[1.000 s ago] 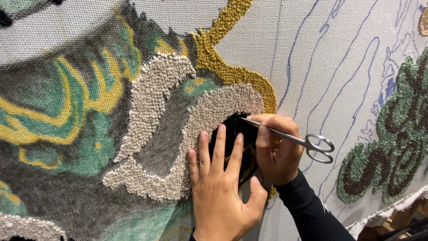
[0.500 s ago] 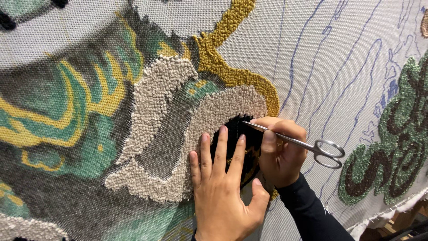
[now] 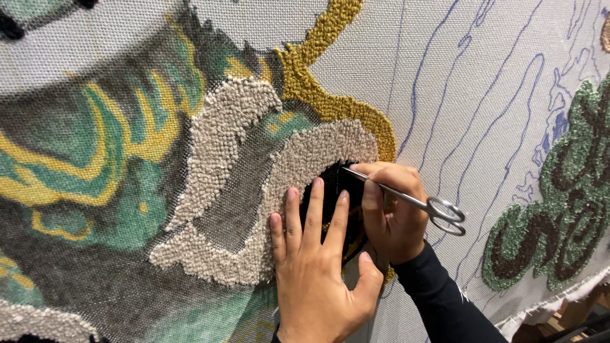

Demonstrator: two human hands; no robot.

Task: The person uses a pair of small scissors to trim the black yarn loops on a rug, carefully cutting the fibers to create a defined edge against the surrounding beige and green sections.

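Observation:
A large grey tufting cloth (image 3: 445, 82) fills the view, with tufted loops in beige, gold, green and black. My left hand (image 3: 318, 267) lies flat on it, fingers spread over the beige loop band (image 3: 298, 159) and a black tufted patch (image 3: 330, 187). My right hand (image 3: 394, 209) is closed around small silver scissors (image 3: 413, 200); their tips point left at the top of the black patch and the finger rings stick out to the right. A dark sleeve covers my right forearm.
A gold loop outline (image 3: 318, 76) curves above the hands. Blue drawn lines (image 3: 483, 114) cross the bare cloth on the right. A green and dark tufted shape (image 3: 559, 209) sits far right. The cloth's lower edge (image 3: 559, 298) shows bottom right.
The view has shifted slightly. My right hand with the scissors has edged a little down and right along the black patch; my left hand stays pressed flat.

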